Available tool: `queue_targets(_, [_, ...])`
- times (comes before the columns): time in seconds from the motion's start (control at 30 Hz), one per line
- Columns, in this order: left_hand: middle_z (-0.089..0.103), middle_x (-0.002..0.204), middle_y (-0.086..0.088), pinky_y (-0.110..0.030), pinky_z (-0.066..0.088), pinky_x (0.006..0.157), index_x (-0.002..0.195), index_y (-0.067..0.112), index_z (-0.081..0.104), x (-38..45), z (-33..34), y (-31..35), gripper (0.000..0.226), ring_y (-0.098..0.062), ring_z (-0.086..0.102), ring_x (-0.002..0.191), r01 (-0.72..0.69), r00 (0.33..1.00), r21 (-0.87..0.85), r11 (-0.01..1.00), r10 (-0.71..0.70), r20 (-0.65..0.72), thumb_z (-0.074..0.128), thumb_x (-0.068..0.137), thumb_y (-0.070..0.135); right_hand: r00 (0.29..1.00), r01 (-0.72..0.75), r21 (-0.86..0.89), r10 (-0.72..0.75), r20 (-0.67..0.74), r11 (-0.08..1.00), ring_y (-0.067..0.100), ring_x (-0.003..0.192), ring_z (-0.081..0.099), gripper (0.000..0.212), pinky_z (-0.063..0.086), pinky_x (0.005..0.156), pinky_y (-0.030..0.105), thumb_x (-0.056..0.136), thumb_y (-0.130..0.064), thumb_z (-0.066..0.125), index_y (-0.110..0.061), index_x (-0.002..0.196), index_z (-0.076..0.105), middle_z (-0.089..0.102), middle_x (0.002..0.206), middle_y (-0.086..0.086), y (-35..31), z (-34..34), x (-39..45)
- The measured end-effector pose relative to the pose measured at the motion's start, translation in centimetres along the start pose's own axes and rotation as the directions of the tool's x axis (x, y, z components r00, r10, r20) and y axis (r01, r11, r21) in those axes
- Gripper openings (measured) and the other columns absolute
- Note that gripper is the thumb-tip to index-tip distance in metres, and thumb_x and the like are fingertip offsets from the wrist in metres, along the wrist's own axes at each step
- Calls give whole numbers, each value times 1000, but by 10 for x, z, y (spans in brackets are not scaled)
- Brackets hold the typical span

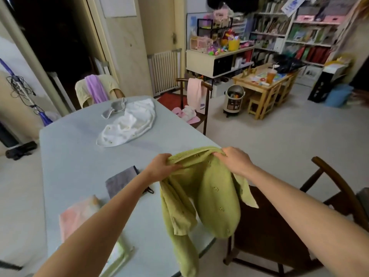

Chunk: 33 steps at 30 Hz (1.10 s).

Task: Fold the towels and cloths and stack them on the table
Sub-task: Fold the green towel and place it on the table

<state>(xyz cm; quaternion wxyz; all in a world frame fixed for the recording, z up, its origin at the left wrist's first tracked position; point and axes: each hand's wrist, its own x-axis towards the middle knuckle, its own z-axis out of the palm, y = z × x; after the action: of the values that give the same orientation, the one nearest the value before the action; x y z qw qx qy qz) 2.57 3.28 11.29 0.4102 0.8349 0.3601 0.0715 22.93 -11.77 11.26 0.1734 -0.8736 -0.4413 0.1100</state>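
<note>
A green knitted garment (215, 192) hangs over the right edge of the pale blue table (79, 156). My left hand (161, 166) grips its upper left edge and my right hand (235, 160) grips its upper right edge, holding it up above the table corner. A folded grey cloth (119, 182) lies on the table to the left of my left forearm. Nearer to me lies a folded pink cloth (77, 216), partly hidden by my left arm. A crumpled white cloth (129, 124) and a small grey cloth (114, 109) lie at the far end.
A dark wooden chair (279, 226) stands right of the table under the hanging garment. Another chair (196, 102) with a pink cloth stands by the far right edge. A chair (95, 90) draped in yellow and purple is at the far end. A small black item (148, 190) lies by my left forearm.
</note>
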Motion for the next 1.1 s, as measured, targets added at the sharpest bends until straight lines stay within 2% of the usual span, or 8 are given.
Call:
queue_targets(0.17, [54,76,-3,-29,36,63,87,12,53,62,-33,-4,12,-22,51,75,-29,986,251,967,69,-152,58,91,21,995,-35,-305,61,76,952,28,99,58,22,40,72,31,90,-12,45,-19,103,62,64,108,7,-1,-5,81])
queue_targets(0.3, [57,79,-3,-31,42,69,82,14,55,96,-46,-24,23,-24,55,81,37,999,299,954,-24,-44,56,94,34,952,-147,-318,221,213,937,25,70,68,20,46,58,24,82,4,42,-7,89,58,67,81,12,-6,4,133])
queue_targets(0.5, [65,105,-5,-35,46,92,106,11,64,127,-49,-35,62,-23,59,97,261,949,238,935,-295,116,38,91,66,971,-111,-170,143,191,979,35,108,59,35,46,82,32,98,-26,39,-3,116,58,60,121,19,-9,47,213])
queue_targets(0.6, [58,125,6,-38,39,106,127,23,57,139,-42,-45,83,-19,55,115,389,866,195,900,-430,255,44,73,85,947,-15,-137,58,315,991,31,89,62,28,47,73,32,94,-31,48,-5,98,60,62,102,17,-10,55,246])
queue_targets(0.73, [67,104,11,-29,48,94,109,29,66,157,-19,-51,56,-11,63,97,398,794,262,879,-473,381,68,69,69,815,308,-257,-114,569,916,26,64,51,29,41,55,32,82,-23,61,-10,62,44,47,62,4,-15,47,291])
queue_targets(0.9, [58,69,6,-24,42,61,75,19,63,167,-11,-60,36,-12,53,65,528,830,143,837,-544,118,67,80,54,707,554,-200,-329,626,808,30,86,56,24,33,62,28,85,-17,55,-18,65,41,57,85,10,-26,64,326])
queue_targets(1.0, [63,81,4,-24,43,68,86,15,64,171,-30,-59,48,-12,57,73,591,806,28,806,-590,-45,59,83,62,679,549,-108,-367,636,829,28,91,57,13,38,65,30,86,-25,59,-15,87,52,55,94,6,-32,71,341])
queue_targets(1.1, [62,105,1,-27,43,82,109,15,62,165,-37,-60,59,-15,57,92,648,762,37,761,-648,-8,51,84,67,499,545,-110,-217,839,831,29,87,62,15,51,54,29,86,-15,62,-11,99,57,58,99,10,-34,83,337])
